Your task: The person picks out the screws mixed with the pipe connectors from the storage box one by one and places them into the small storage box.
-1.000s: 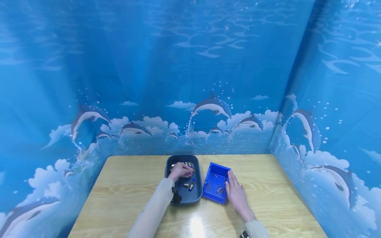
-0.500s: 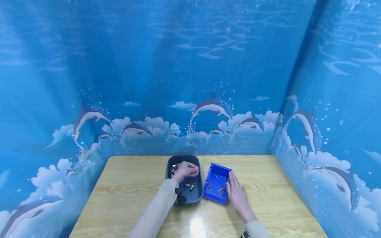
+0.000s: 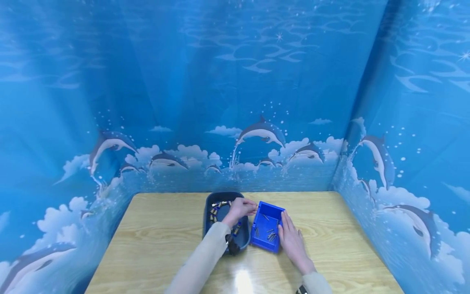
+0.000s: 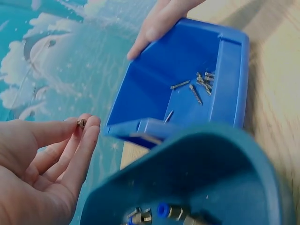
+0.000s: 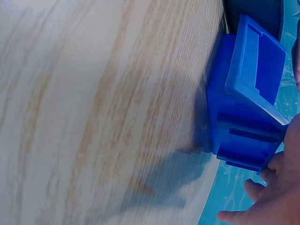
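Observation:
My left hand (image 3: 242,209) is over the right rim of the dark oval tub (image 3: 229,247), near the blue bin (image 3: 261,246). Between thumb and fingers it pinches a small screw (image 4: 82,123), whose cross-slot head shows in the left wrist view. Several loose screws (image 4: 195,94) lie on the floor of the blue bin. Against that bin's right wall rests my right hand (image 3: 293,243), its fingers straight. Brass fittings with blue collars (image 4: 171,211) lie inside the tub, partly hidden behind the left arm in the head view.
Tub and bin stand side by side on a wood-grain table (image 3: 165,228). A blue dolphin-print curtain (image 3: 205,102) hangs behind the table and along both sides.
My left hand has moved right, from among the fittings in the tub to its right rim beside the bin. My right hand stays at the bin's wall.

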`<state>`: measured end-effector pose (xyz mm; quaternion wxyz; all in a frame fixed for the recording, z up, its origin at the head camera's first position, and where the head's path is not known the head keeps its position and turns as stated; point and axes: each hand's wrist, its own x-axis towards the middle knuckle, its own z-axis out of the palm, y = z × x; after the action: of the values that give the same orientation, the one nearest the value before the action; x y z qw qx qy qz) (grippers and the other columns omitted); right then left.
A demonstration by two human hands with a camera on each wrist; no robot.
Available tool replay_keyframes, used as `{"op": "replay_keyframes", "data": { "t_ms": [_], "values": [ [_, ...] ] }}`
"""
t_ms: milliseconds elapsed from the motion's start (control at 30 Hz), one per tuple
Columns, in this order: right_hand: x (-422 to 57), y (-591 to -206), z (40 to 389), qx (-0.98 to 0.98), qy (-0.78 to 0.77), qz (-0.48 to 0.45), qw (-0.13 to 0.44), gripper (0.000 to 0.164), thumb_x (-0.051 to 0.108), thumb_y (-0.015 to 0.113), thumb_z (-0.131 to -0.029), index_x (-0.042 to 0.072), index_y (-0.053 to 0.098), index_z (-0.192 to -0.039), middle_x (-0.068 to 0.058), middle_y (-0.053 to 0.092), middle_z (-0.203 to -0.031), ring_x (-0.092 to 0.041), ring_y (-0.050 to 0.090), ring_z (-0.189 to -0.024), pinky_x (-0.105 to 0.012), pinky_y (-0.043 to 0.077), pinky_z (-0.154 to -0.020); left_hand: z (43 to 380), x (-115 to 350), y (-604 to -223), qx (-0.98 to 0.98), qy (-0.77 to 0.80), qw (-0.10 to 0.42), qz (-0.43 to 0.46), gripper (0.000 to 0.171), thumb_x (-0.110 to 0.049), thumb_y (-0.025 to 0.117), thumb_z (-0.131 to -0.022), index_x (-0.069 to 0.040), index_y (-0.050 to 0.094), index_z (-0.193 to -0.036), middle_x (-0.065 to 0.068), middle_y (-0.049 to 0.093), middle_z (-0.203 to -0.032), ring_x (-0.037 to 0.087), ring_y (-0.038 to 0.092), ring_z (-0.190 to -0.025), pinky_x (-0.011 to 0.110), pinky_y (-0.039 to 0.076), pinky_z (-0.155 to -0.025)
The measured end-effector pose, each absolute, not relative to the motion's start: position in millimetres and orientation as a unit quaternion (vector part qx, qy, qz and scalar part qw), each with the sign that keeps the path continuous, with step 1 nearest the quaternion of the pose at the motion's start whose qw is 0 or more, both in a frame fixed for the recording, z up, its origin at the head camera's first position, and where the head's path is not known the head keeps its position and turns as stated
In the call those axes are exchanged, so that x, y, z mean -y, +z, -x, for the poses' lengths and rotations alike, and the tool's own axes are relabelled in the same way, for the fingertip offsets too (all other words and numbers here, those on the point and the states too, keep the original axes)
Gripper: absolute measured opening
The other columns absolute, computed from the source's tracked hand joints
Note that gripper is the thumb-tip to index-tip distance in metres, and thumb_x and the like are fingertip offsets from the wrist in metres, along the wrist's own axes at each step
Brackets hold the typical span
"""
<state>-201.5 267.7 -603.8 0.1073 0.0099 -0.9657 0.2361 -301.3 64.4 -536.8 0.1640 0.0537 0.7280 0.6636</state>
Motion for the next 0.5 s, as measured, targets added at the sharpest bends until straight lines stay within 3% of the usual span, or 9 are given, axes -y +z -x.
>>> {"op": "replay_keyframes", "data": {
  "t_ms": [233, 367, 500],
  "values": [
    [-269, -605, 202, 0.966, 0.235, -0.011, 0.107, 0.055, 0.025, 0.04, -0.11, 0.0, 0.027, -0.158, -0.019, 0.024, -0.165, -0.043, 0.033, -0.146, -0.076, 0.028, -0.107, 291, -89, -538, -0.792, 0.595, 0.111, -0.079, 0.012, 0.0, 0.07, -0.093, 0.007, 0.075, -0.101, 0.015, 0.076, -0.085, 0.029, 0.076, -0.08, 0.037, 0.063, -0.073],
    [-270, -606, 203, 0.968, 0.227, -0.012, 0.111, 0.055, 0.025, 0.04, -0.11, 0.0, 0.027, -0.157, -0.019, 0.025, -0.164, -0.043, 0.034, -0.145, -0.076, 0.029, -0.106, 282, -101, -541, -0.843, 0.519, 0.039, -0.136, 0.005, -0.003, 0.074, -0.09, 0.001, 0.076, -0.091, 0.005, 0.075, -0.077, 0.015, 0.073, -0.068, 0.025, 0.059, -0.061],
    [-270, -607, 204, 0.968, 0.224, -0.014, 0.114, 0.055, 0.025, 0.04, -0.11, 0.0, 0.028, -0.157, -0.019, 0.026, -0.164, -0.042, 0.036, -0.145, -0.076, 0.031, -0.105, 273, -112, -549, -0.883, 0.428, -0.03, -0.19, 0.002, -0.002, 0.078, -0.086, -0.003, 0.076, -0.085, 0.002, 0.075, -0.076, 0.008, 0.068, -0.064, 0.02, 0.055, -0.059]
  ]
}}
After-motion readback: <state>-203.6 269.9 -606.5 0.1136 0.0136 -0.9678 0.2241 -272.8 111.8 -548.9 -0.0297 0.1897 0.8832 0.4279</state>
